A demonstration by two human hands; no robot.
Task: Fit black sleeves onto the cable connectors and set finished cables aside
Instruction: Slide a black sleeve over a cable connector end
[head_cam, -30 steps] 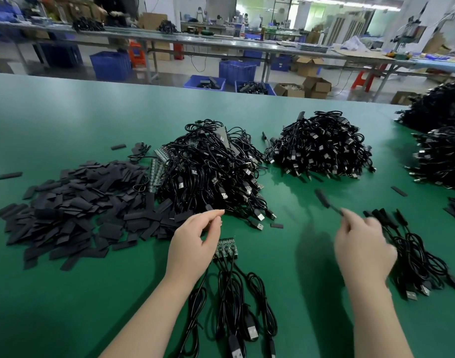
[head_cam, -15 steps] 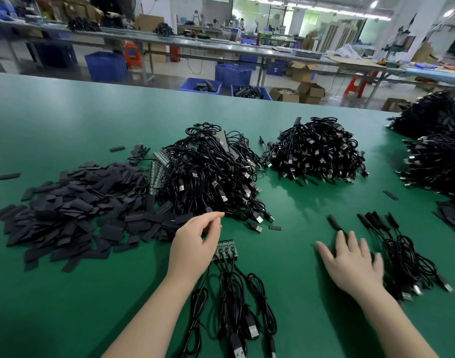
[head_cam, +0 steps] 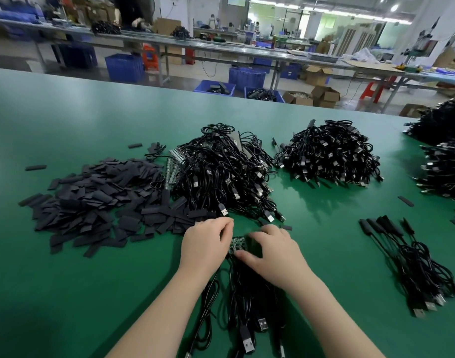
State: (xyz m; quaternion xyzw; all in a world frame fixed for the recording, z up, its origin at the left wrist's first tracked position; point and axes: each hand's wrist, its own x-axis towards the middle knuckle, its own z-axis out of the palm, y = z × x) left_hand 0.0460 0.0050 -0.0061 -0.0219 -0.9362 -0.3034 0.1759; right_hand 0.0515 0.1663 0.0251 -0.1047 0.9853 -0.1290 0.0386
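Head view: meeting over the green connector strip (head_cam: 237, 244) near the table's (head_cam: 66, 293) front edge, left hand (head_cam: 204, 244) pinching it steady, right hand (head_cam: 274, 253) curling fingers around one connector, probably to free it for a black sleeve (head_cam: 97, 200).

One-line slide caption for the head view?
Both hands meet over the small circuit boards on a green table, between sleeve pile and sleeved cables.

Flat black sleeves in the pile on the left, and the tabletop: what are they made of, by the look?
Black sleeves: matte, dark grey-black, lying flat as thin strips; probably flexible plastic or rubber tubing, perhaps heat-shrink, though the look leaves that open. Tabletop: smooth green sheet with a soft sheen and faint reflections near the cable piles; likely a rubber or vinyl bench mat.
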